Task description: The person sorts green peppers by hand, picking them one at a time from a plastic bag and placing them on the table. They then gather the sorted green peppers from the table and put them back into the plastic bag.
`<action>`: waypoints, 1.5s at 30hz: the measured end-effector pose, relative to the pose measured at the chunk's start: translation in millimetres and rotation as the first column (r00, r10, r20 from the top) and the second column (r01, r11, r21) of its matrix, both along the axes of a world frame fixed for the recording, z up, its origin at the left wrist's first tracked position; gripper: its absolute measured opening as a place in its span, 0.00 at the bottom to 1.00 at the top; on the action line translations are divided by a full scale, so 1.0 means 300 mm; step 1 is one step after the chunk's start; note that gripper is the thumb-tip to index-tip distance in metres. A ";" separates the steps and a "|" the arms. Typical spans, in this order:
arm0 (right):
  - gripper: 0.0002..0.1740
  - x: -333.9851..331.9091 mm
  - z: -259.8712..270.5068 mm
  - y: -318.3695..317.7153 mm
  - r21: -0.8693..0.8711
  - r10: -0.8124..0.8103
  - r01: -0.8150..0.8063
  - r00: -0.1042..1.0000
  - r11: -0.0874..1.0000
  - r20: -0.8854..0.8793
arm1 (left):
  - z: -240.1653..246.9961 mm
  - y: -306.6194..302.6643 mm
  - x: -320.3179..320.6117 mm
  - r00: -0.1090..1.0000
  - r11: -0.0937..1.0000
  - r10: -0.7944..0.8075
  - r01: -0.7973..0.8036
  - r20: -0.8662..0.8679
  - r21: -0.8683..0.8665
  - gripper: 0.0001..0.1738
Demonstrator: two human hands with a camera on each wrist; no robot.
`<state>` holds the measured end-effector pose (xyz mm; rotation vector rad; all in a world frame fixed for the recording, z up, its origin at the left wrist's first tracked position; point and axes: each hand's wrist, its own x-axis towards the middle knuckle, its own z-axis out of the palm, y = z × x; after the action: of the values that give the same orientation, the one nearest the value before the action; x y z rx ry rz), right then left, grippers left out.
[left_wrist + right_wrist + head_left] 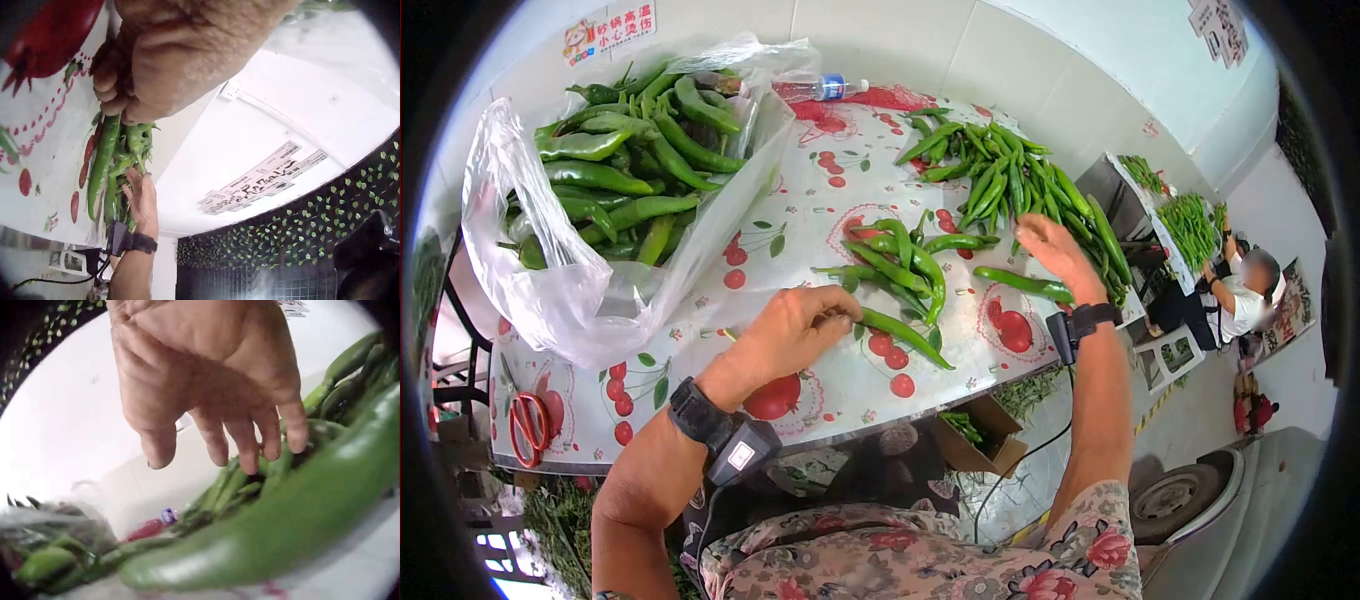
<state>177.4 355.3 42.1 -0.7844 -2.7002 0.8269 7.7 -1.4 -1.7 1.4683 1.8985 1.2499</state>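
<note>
My left hand (785, 335) pinches the end of a long green pepper (908, 338), which also shows below the fingers in the left wrist view (105, 162). Just beyond it lies a small group of peppers (895, 262) on the patterned cloth. My right hand (1055, 255) is held at the near-left side of a large pepper pile (1010, 175), fingers spread and nothing in them. Under that hand lies a single pepper (1022, 283). The right wrist view shows the hand (212, 381) with fingers hanging down, behind a large blurred pepper (269, 531).
A clear plastic bag (580, 310) full of peppers stands at the left. Red-handled scissors (528, 430) lie near the left table edge, and a bottle (825, 88) lies at the back. A cardboard box (985, 440) is below the front edge. A person (1240, 295) is at the far right.
</note>
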 end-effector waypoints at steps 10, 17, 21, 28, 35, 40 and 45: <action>0.35 0.076 0.114 -0.070 -0.089 0.269 -0.255 0.934 0.963 0.236 | 0.003 0.003 -0.001 0.998 0.998 0.018 -0.014 0.065 -0.058 0.10; 0.24 0.091 0.026 -0.091 0.101 -0.010 -0.014 0.972 0.995 0.236 | 0.016 -0.001 0.004 0.999 0.998 0.029 -0.027 0.036 -0.053 0.10; 0.21 -0.087 0.078 -0.188 -0.111 0.104 -0.117 0.988 0.987 -0.113 | 0.011 0.001 0.003 0.999 0.999 0.030 -0.029 0.035 -0.034 0.10; 0.32 -0.278 0.108 -0.118 0.335 -0.211 0.194 0.977 0.922 0.015 | 0.004 -0.001 0.005 0.999 0.999 0.027 -0.027 0.019 0.024 0.10; 0.49 -0.360 -0.014 -0.029 0.281 -0.302 0.248 0.938 0.927 0.169 | -0.012 0.001 0.002 0.999 0.997 0.036 -0.034 -0.033 0.072 0.09; 0.50 -0.348 -0.018 0.015 -0.058 -0.310 0.316 0.947 0.947 0.086 | -0.005 0.000 0.003 0.998 0.998 0.022 -0.019 -0.054 0.061 0.09; 0.48 -0.299 0.013 -0.013 -0.259 -0.329 0.337 0.941 0.905 0.073 | -0.013 0.001 0.004 0.995 0.996 0.018 -0.009 -0.094 0.089 0.09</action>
<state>87.8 351.4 46.1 -1.2817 -2.3982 1.1096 8.9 -1.2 -5.7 1.5885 1.9391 1.3074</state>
